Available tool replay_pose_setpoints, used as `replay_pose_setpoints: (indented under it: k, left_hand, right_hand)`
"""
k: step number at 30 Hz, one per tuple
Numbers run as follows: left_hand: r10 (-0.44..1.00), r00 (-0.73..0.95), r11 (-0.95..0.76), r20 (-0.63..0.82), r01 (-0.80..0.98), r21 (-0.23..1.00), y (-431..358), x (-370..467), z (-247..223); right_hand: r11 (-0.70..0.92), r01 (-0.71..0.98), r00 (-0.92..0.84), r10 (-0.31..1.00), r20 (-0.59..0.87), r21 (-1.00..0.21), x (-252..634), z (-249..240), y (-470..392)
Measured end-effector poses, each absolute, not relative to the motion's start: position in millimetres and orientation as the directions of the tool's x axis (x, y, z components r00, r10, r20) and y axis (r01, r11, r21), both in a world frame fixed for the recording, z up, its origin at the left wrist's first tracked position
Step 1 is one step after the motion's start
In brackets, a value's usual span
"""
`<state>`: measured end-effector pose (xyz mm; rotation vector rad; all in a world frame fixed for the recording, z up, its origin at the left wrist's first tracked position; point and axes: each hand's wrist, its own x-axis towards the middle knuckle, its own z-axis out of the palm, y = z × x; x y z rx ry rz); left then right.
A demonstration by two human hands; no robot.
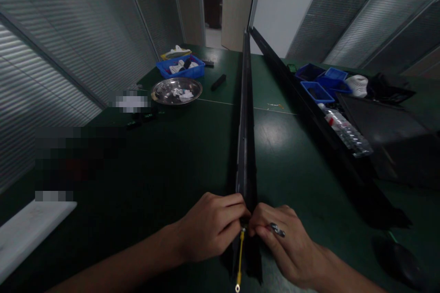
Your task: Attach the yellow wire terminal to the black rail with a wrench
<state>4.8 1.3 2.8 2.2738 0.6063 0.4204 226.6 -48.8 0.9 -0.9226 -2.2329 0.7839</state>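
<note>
Two bare hands meet near the close end of a long black rail (243,142), which runs away from me along the green table (185,155). My left hand (218,224) reaches over the rail from its left side, fingers curled; the fingertips are hidden, so I cannot tell whether they grip. My right hand (285,240) sits at the rail's right side, closed around a slim tool (277,230) whose shiny end projects beside the thumb. A yellow wire (241,252) emerges directly below the fingertips, between both hands, and extends toward me along the rail to a ring terminal (237,285). A second black rail (289,73) lies well apart, to the right.
</note>
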Motion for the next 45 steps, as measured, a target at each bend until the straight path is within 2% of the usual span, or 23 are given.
replay_pose_setpoints:
  k: [12,17,19,25,34,45]
  left_hand:
    - [0.528,0.839,-0.638,0.136,0.285,0.715,2,5,4]
    - [0.542,0.831,-0.639,0.126,0.310,0.703,2,5,2]
    - [0.542,0.833,-0.637,0.108,0.323,0.700,1,5,2]
    - [0.541,0.837,-0.596,0.076,0.318,0.737,0,4,2]
    - [0.538,0.838,-0.601,0.092,0.305,0.739,1,4,6]
    - [0.535,0.839,-0.616,0.097,0.310,0.724,1,5,5]
  right_hand:
    - [0.550,0.366,-0.595,0.758,0.266,-0.751,227,6,-46]
    - [0.589,0.405,-0.578,0.758,0.303,-0.700,227,2,-46]
    - [0.588,0.426,-0.539,0.775,0.328,-0.688,226,1,-47]
    - [0.525,0.391,-0.347,0.845,0.407,-0.756,221,1,-52]
    - [0.586,0.463,-0.283,0.809,0.516,-0.665,214,-5,-58]
    - [0.609,0.547,-0.313,0.785,0.534,-0.575,213,-6,-64]
